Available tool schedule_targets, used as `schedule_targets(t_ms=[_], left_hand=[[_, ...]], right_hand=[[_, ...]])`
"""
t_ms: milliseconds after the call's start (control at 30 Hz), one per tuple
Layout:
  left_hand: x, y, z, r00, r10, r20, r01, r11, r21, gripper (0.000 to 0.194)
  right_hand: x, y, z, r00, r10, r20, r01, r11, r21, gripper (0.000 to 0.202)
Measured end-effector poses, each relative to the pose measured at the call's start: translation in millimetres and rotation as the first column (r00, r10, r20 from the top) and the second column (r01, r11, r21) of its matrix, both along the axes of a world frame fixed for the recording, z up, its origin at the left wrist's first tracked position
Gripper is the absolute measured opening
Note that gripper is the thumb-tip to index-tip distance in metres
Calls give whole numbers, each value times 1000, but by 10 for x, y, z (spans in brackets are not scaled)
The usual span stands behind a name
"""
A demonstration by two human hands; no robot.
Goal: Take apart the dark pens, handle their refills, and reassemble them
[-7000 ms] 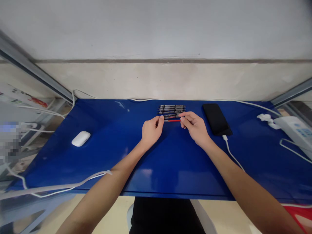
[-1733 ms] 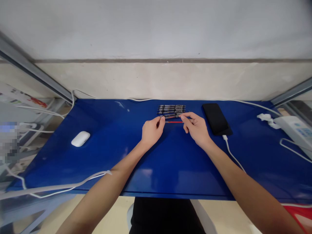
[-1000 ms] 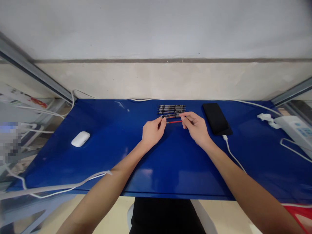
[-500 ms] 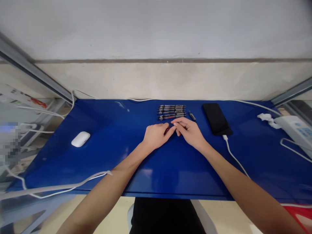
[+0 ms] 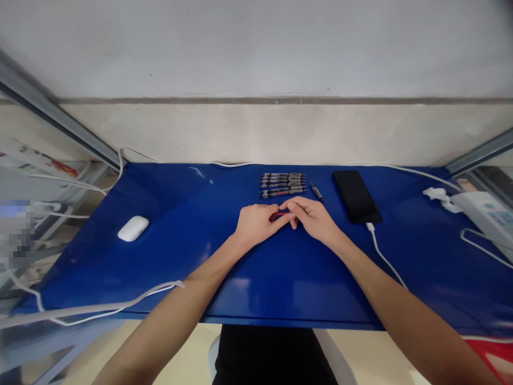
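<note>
My left hand (image 5: 256, 223) is closed just above the table, its thumb and fingers around a slim red pen refill (image 5: 282, 214). Most of the refill is hidden by the fingers. My right hand (image 5: 310, 215) pinches at its right end, fingertips touching those of my left hand. Just beyond the hands lies a row of several clear-and-grey pens (image 5: 282, 183), side by side. A short grey pen barrel piece (image 5: 316, 191) lies apart, to the right of the row.
A black phone (image 5: 356, 197) with a white charging cable (image 5: 387, 259) lies to the right on the blue table (image 5: 192, 214). A white earbud case (image 5: 133, 228) sits at left. White power strip (image 5: 487, 214) stands at the right edge. Another white cable (image 5: 120, 307) crosses near my left forearm.
My right hand has shifted slightly right and down, and more of the red refill shows between the hands. My left hand stays almost in place.
</note>
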State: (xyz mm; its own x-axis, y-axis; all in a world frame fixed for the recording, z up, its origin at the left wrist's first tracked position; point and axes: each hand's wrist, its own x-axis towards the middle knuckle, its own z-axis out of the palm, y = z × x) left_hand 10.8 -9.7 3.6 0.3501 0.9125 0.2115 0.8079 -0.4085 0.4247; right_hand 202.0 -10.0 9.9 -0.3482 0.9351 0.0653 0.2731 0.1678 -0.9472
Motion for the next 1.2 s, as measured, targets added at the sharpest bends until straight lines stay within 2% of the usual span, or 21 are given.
schedule_targets(t_ms=[167, 267, 367, 467, 600, 800, 1200], left_hand=[[8, 11, 5, 999, 40, 15, -39, 999, -29, 63], [6, 17, 12, 996, 80, 41, -79, 997, -21, 64], [3, 17, 25, 991, 113, 67, -111, 994, -19, 64], [3, 18, 27, 988, 132, 82, -131, 991, -19, 63], [7, 26, 13, 982, 162, 94, -161, 987, -17, 63], [7, 29, 2, 981, 168, 101, -167, 986, -18, 63], [12, 26, 4, 982, 166, 94, -166, 986, -13, 63]], right_hand=[[3, -7, 2, 1000, 6, 8, -6, 1000, 24, 39], [46, -4, 34, 983, -78, 165, 49, 983, 176, 38], [106, 23, 56, 916, -238, 324, 88, 905, 415, 34], [146, 69, 29, 877, -316, 362, 86, 844, 530, 28], [172, 123, -54, 825, -346, 448, 69, 847, 527, 25], [196, 149, -115, 796, -295, 529, 13, 881, 473, 16], [208, 166, -123, 808, -282, 517, 17, 889, 458, 12]])
